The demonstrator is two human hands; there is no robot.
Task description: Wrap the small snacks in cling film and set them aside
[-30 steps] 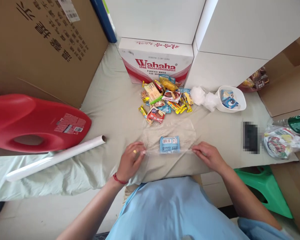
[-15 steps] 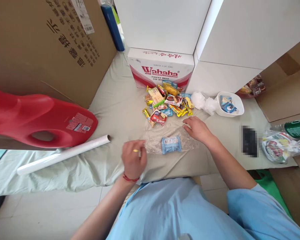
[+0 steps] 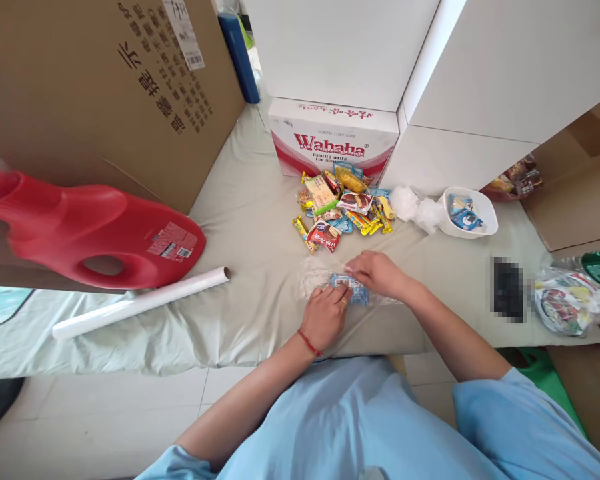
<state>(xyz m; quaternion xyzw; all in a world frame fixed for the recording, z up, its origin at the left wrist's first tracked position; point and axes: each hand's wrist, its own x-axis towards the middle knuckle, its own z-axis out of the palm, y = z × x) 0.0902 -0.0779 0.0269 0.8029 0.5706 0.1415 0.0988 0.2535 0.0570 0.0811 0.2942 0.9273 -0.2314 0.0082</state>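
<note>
A blue snack packet (image 3: 349, 287) lies on a sheet of clear plastic wrap (image 3: 314, 275) near the table's front edge. My left hand (image 3: 325, 316) rests on the packet's near side, fingers curled over it and the wrap. Over the packet's far side, my right hand (image 3: 376, 274) pinches the wrap with closed fingers. Much of the packet is hidden by the two hands. Just beyond them lies a pile of assorted snack packets (image 3: 341, 207).
A red jug (image 3: 90, 230) lies at the left with a white roll of wrap (image 3: 140, 303) in front of it. A Wahaha carton (image 3: 336, 140) stands behind the pile. A white bowl (image 3: 476, 217) holding blue packets and crumpled plastic (image 3: 415, 205) sit at right.
Both hands have come together over the blue packet: the left moved right onto it, the right came back toward me, folding the wrap over it. The wrap is now bunched smaller.
</note>
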